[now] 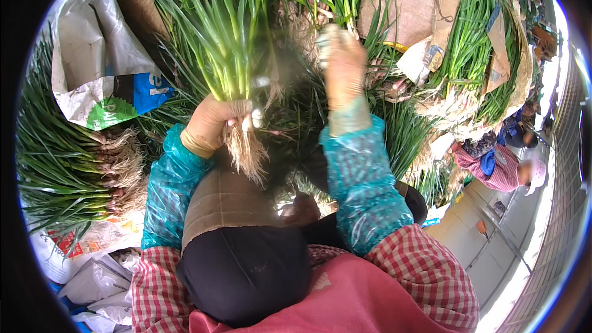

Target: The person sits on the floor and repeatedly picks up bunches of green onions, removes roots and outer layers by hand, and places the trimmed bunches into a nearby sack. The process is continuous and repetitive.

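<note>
My left hand (209, 122), in a pale rubber glove, grips a bunch of green garlic plants (233, 71) just above the bulbs. The green leaves fan upward, and pale stringy roots (245, 150) hang below the fist. Farther out to the right, my right hand (343, 62), gloved too, is at the edge of a heap of the same plants (319, 14). Blur covers its fingers, so I cannot see whether they have hold of a stem. Teal plastic sleeve covers (358, 171) wrap both forearms.
Stacked plants with roots facing inward (111, 171) lie at left, below a printed plastic sack (104, 55). More bundles (467, 64) stand at right beside a folded woven sack (400, 0). Plastic bags (101, 286) lie lower left. A person (499, 166) is beyond the tiled floor (485, 236).
</note>
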